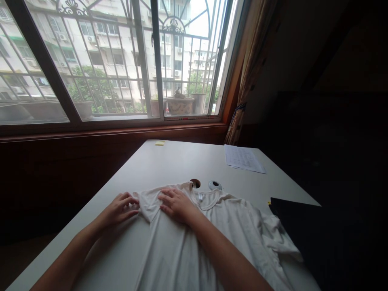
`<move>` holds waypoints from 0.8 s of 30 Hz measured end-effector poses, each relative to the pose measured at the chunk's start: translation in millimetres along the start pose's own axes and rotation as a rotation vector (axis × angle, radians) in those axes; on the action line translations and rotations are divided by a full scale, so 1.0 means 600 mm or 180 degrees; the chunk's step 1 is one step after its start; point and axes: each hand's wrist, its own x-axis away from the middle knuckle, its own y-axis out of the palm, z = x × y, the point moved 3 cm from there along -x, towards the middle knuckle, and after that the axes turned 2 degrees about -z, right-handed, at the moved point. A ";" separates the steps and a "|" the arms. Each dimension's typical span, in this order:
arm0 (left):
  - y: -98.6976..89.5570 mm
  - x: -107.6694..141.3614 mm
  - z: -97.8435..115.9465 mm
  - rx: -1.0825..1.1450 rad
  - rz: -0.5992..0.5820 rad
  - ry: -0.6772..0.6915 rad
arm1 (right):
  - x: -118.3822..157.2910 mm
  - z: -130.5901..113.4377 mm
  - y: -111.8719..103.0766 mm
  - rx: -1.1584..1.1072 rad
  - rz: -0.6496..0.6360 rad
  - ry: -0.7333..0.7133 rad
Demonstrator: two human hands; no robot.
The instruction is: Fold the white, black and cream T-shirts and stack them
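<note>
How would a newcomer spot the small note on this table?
Find the white table below the window. Near its far left corner lies the note; its yellow colour sets it apart from the white printed sheets at the far right.

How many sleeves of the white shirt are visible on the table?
2. One sleeve is at the fingertips of the left hand; the other sleeve lies wrinkled on the opposite side of the shirt, near the dark item.
</note>
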 end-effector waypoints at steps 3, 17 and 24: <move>0.014 -0.010 0.020 0.0072 0.0072 0.0102 | 0.001 -0.002 -0.003 -0.0005 0.0021 0.0030; -0.050 0.013 0.045 0.1194 -0.0604 -0.0280 | 0.003 -0.004 -0.006 -0.0039 -0.0043 0.0115; -0.031 0.014 0.017 0.1076 -0.0860 -0.0611 | 0.004 -0.007 -0.010 -0.0014 -0.0072 0.0100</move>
